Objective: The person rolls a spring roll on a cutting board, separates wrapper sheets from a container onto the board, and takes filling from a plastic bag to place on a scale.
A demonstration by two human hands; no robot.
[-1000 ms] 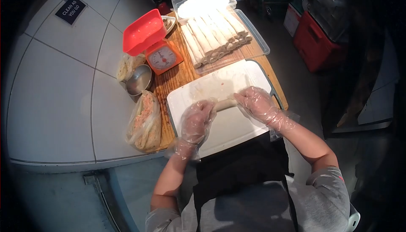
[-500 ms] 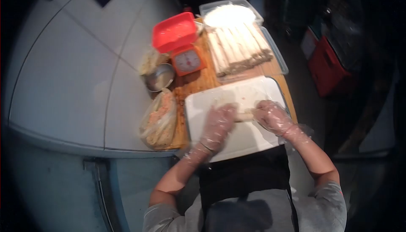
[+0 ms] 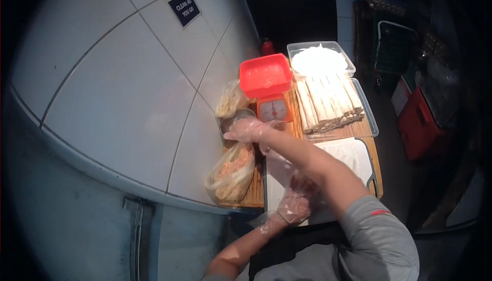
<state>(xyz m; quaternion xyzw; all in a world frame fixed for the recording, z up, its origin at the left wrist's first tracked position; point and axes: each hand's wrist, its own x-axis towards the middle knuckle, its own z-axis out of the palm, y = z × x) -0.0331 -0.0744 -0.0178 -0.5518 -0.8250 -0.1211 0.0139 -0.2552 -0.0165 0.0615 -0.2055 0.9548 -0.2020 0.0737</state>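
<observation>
My right hand [image 3: 247, 129], in a clear plastic glove, is at the metal bowl [image 3: 241, 114] by the wall and covers much of it. Its fingertips point down and left, and their grip is hard to make out. My right forearm crosses above the white cutting board [image 3: 277, 178]. Beneath that arm, my gloved left hand [image 3: 297, 201] is low over the board, its fingers partly hidden, so whatever it may hold cannot be seen. Pale, thin sheets [image 3: 346, 150] lie at the board's far side.
Several long pale rolls [image 3: 328, 101] lie side by side in a clear tray [image 3: 368, 114]. Behind them is a clear container [image 3: 351, 66] of white stuff. An orange scale [image 3: 274, 108] carries a red tray [image 3: 265, 75]. Plastic bags of orange filling [image 3: 233, 173] and pale food [image 3: 230, 99] stand by the wall.
My right hand has left the roll on the board and crossed over my left arm to the metal bowl. My left hand stays over the board. The camera view has shifted.
</observation>
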